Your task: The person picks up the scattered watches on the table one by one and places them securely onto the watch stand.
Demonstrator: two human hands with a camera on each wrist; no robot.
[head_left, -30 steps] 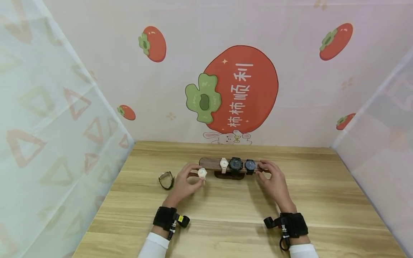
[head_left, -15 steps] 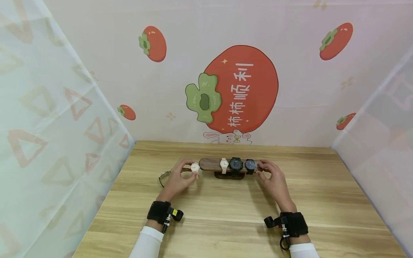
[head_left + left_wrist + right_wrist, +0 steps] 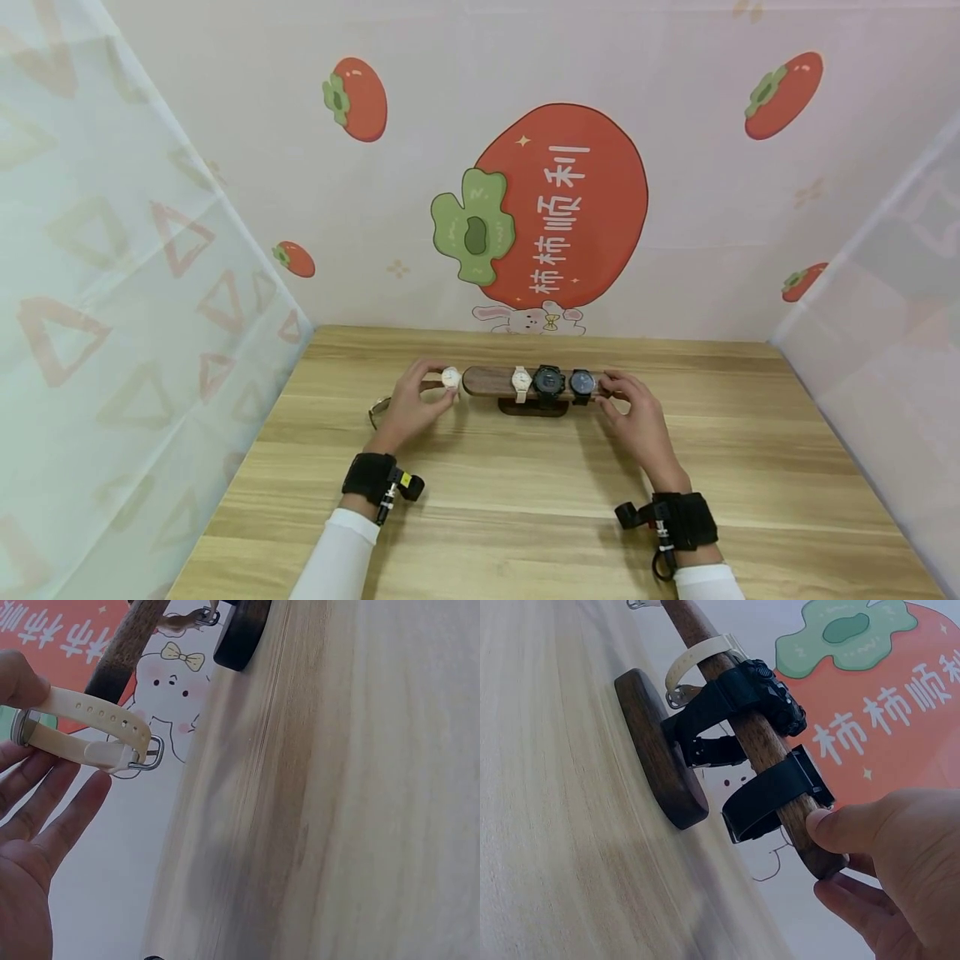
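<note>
My left hand [image 3: 407,410] pinches a cream-strapped wristwatch [image 3: 450,377] just off the left end of a dark wooden watch stand [image 3: 487,382]. In the left wrist view its buckled strap [image 3: 112,718] forms a loop, with the bar's end [image 3: 109,681] right behind it. At the other end, my right hand [image 3: 637,423] grips the bar between thumb and fingers. Around the bar sit a second cream watch [image 3: 521,380], a chunky black watch [image 3: 550,382] and a black watch with a dark blue dial [image 3: 582,382], nearest my right hand.
Another watch [image 3: 378,409] lies on the wooden table [image 3: 517,500] to the left, partly hidden by my left hand. The stand's oval base [image 3: 656,750] rests on the table. Behind rises a printed backdrop [image 3: 405,183], with side panels at left and right.
My left hand has carried the cream watch leftward, then slightly farther away, from in front of the bar's left end to beside it. The right hand keeps its place on the stand.
</note>
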